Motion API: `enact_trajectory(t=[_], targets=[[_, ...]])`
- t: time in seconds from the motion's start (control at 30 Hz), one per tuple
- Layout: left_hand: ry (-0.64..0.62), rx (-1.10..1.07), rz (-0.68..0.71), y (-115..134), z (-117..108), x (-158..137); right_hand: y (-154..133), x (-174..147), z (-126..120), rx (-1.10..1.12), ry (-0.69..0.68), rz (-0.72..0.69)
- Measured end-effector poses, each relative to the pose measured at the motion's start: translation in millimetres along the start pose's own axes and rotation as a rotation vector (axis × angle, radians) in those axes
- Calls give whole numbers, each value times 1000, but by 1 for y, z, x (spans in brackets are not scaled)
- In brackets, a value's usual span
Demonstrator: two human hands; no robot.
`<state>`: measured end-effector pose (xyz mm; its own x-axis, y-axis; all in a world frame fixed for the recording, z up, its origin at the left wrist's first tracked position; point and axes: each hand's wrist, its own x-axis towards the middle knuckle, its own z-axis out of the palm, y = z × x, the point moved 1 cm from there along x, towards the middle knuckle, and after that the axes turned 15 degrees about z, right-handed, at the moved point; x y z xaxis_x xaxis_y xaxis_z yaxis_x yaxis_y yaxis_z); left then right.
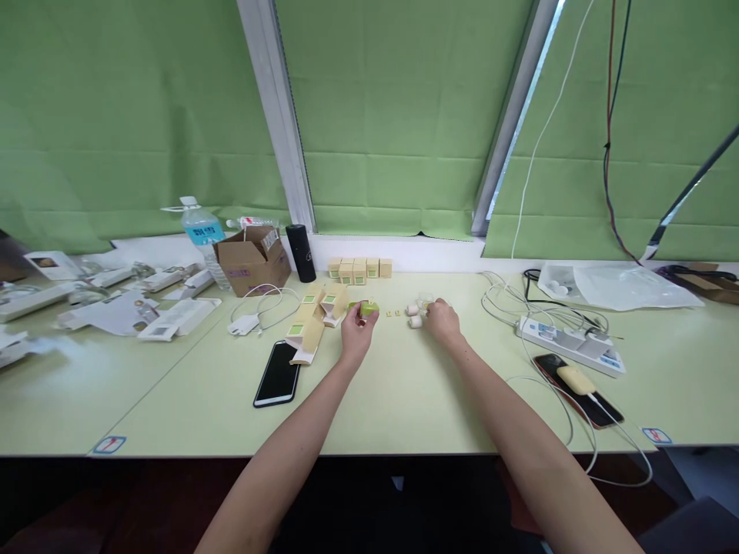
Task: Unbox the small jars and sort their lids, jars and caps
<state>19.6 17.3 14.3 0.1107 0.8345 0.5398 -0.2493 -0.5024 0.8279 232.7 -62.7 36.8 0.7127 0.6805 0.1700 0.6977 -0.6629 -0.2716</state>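
pale yellow-green table, busy at its middle

left hand: thumb and fingertips clamped on a small, rounded, shiny green piece. held at mid-table; lifted or resting, i cannot tell. much of its upper side shows, perhaps left free on purpose.

right hand: fingers bunched beside short white cylinders. whether they grip anything, cannot tell from here.

tiny flat yellow squares lie between the hands, likely put there for either to reach.

opened pale-yellow cardboard cartons sprawl left of the left hand, near a white-edged black phone. small pale-yellow boxes stand grouped at the wall, seemingly parked out of the way.

writing: clear plastic bottle at back left, blue label, characters that seem to read 飄雪. brown cardboard box beside it, purple print, too small to read. green panels on the cartons, also illegible. white power strip, far right: blue markings, no words i can make out.
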Motion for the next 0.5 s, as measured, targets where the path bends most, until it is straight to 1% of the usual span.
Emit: enact_trajectory(t=[0.1,0.2,0.27,0.37,0.5], targets=[[-9,-16,-10,-1,-1,0,-7,11,3,-27,23,8],[-4,-9,-10,0,-2,1,-6,14,2,-39,43,18],[2,-12,-13,1,-2,1,2,14,0,-42,58,34],[1,-14,-9,3,0,1,21,13,-3,-27,82,79],[1,-7,-33,6,3,-2,41,20,-3,44,68,111]])
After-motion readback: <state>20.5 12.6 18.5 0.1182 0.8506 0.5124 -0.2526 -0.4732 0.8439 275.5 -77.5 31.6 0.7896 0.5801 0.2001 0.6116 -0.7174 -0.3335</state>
